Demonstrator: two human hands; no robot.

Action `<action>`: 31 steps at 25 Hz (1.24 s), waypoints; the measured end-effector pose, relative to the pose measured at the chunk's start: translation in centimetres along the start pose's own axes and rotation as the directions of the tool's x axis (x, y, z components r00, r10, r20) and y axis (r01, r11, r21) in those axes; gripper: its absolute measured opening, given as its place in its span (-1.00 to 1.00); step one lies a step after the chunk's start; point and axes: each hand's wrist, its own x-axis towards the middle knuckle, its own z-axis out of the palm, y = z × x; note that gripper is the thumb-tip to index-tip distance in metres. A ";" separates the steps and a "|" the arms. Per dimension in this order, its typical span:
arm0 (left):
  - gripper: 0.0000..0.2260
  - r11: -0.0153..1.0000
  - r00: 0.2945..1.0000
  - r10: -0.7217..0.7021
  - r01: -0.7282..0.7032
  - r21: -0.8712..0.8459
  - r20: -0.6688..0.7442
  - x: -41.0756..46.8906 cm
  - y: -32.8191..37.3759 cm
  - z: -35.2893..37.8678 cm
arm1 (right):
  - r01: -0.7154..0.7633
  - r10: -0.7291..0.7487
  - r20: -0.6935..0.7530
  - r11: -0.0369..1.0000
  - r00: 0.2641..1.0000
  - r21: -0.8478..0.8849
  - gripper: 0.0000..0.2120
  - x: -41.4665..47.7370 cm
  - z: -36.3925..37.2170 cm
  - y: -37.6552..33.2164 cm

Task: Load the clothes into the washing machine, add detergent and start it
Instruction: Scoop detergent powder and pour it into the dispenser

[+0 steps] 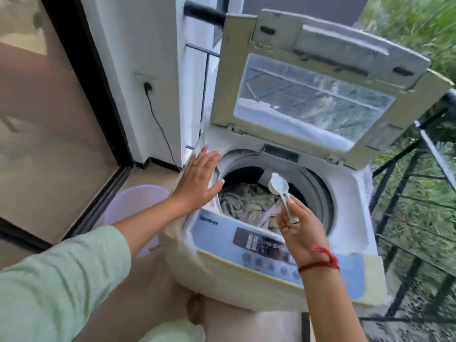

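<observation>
A white top-load washing machine (345,193) stands before me with its lid (318,87) raised upright. Pale crumpled clothes (249,206) lie inside the drum. My right hand (299,230) pinches the handle of a light green spoon (280,187), whose bowl carries white detergent powder and hangs over the drum opening. My left hand (199,178) is flat with straight fingers over the machine's left rim, holding nothing. The control panel (266,248) with its buttons lies along the front edge, partly hidden by my right wrist.
A lilac plastic tub (135,201) sits on the floor left of the machine. A black power cord (160,127) runs from a wall socket. A dark-framed glass door is at left, a black metal railing (419,193) with greenery at right.
</observation>
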 end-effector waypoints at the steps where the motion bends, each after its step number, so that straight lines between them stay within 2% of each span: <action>1: -0.39 1.000 0.999 0.000 0.000 0.010 0.042 1.6 0.0 0.7 | -0.002 0.002 -0.008 1.000 1.000 0.011 -0.81 1.8 -0.1 -1.0; 4: -0.40 0.998 0.983 0.055 -0.058 0.014 0.173 5.7 0.7 3.2 | -0.027 0.028 -0.044 0.999 0.999 0.021 -0.82 6.4 -0.3 -3.5; 7: -0.46 0.996 0.966 0.079 -0.068 -0.056 0.247 8.8 2.1 5.8 | -0.053 0.054 -0.069 0.998 0.996 0.017 -0.86 10.2 -0.4 -4.8; 11: -0.45 0.980 0.926 -0.040 0.110 -0.167 0.376 11.0 3.0 8.9 | -0.047 0.044 -0.085 0.998 0.995 -0.032 -0.74 14.7 0.4 -5.6; 13: -0.44 0.928 0.889 -0.185 0.298 -0.224 0.418 12.0 3.0 10.3 | -0.029 0.025 -0.096 0.999 0.995 -0.042 -0.70 16.7 0.8 -5.7; 14: -0.42 0.849 0.840 -0.303 0.452 -0.272 0.450 12.7 3.1 10.9 | -0.023 0.017 -0.103 0.999 0.995 -0.050 -0.69 17.8 0.9 -5.8; 15: -0.41 0.712 0.758 -0.424 0.617 -0.336 0.495 13.4 3.3 11.6 | -0.017 0.010 -0.110 0.998 0.994 -0.056 -0.70 18.6 0.9 -5.8; 17: -0.42 0.327 0.567 -0.566 0.821 -0.469 0.598 14.8 3.8 13.3 | -0.006 -0.001 -0.123 0.998 0.992 -0.062 -0.73 20.1 0.6 -5.9; 19: -0.42 0.013 0.420 -0.594 0.858 -0.514 0.686 15.9 4.0 15.3 | 0.010 -0.024 -0.140 0.995 0.990 -0.101 -0.75 21.2 0.2 -5.7; 21: -0.52 -0.170 0.373 -0.557 0.823 -0.542 0.742 16.5 4.2 17.3 | 0.043 -0.066 -0.138 0.985 0.988 -0.164 -0.75 22.0 -0.1 -5.2; 23: -0.62 -0.277 0.369 -0.546 0.767 -0.578 0.752 17.2 5.0 18.5 | 0.069 -0.101 -0.145 0.976 0.984 -0.207 -0.75 22.7 -0.3 -4.7; 26: -0.62 -0.398 0.358 -0.587 0.654 -0.644 0.726 18.0 5.6 19.8 | 0.088 -0.127 -0.163 0.969 0.978 -0.230 -0.75 23.5 -0.4 -4.6; 29: -0.74 -0.412 0.339 -0.628 0.619 -0.669 0.700 18.2 5.8 20.3 | 0.145 -0.196 -0.158 0.947 0.968 -0.287 -0.77 24.1 -0.3 -4.4; 31: -0.75 -0.421 0.342 -0.624 0.610 -0.671 0.702 18.0 5.7 20.4 | 0.236 -0.320 -0.155 0.885 0.935 -0.402 -0.81 24.4 -0.2 -4.0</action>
